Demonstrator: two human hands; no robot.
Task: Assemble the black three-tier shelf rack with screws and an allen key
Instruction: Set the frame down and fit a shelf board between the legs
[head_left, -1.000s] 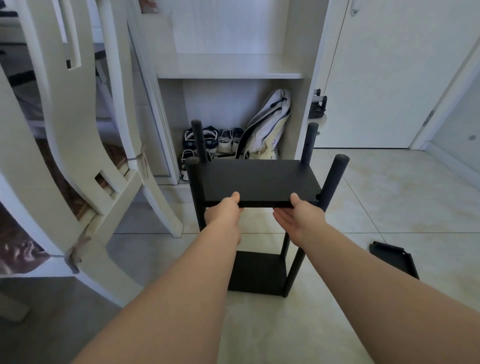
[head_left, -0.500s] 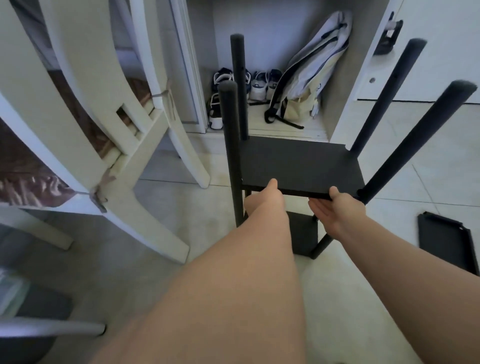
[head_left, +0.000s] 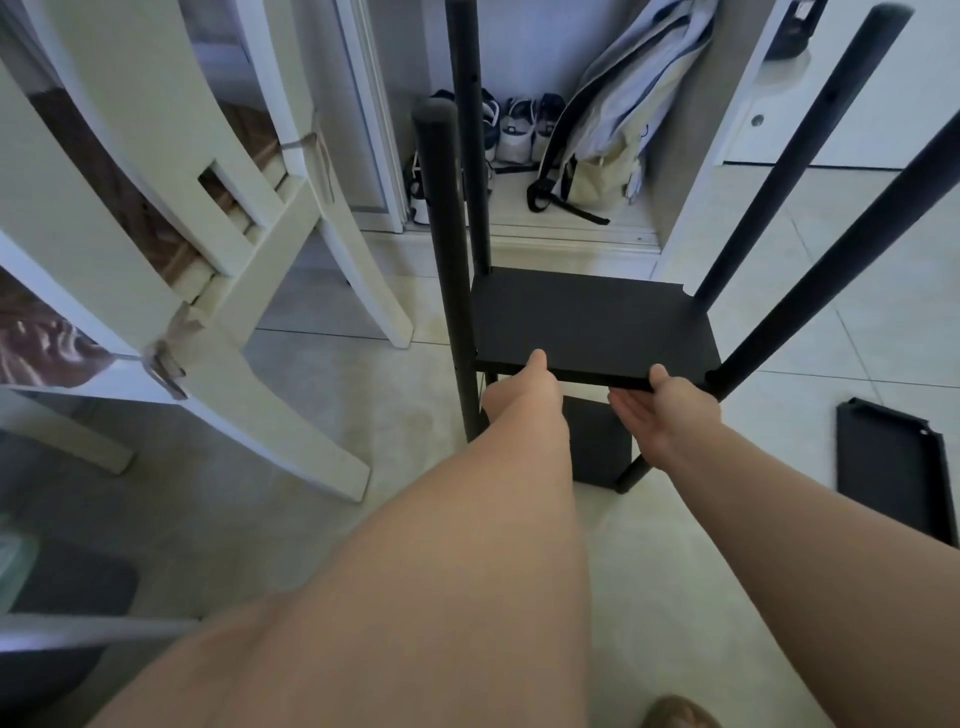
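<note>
Head view: both hands sit where they were half a second ago, on the front edge of the middle shelf (head_left: 592, 322) of the black rack (head_left: 441, 260), which stands on the tiled floor (head_left: 363, 389) in front of the open cupboard (head_left: 691, 197). The view has come in closer since a second ago, so the four posts now run up past the top of the picture.

My left hand (head_left: 524, 387) has its thumb on top of the shelf near the front left corner. Its fingers are hidden under the board, so its grip looks clamped on the edge (I can only see the thumb side). My right hand (head_left: 660, 410) holds the front right corner the same way, thumb on top, palm turned inward and fingers tucked beneath. The lower shelf (head_left: 597, 441) shows below, between my forearms.

For room: the white chair (head_left: 249, 234) stands near the rack's left side, its nearest leg just beside the front left post. A loose black panel (head_left: 893, 467) lies on the floor to the right, apart from the rack, as before. Behind the rack, shoes (head_left: 514, 130) and a backpack (head_left: 613, 130) fill the cupboard bottom. The floor on my near side of the rack is open tile.
</note>
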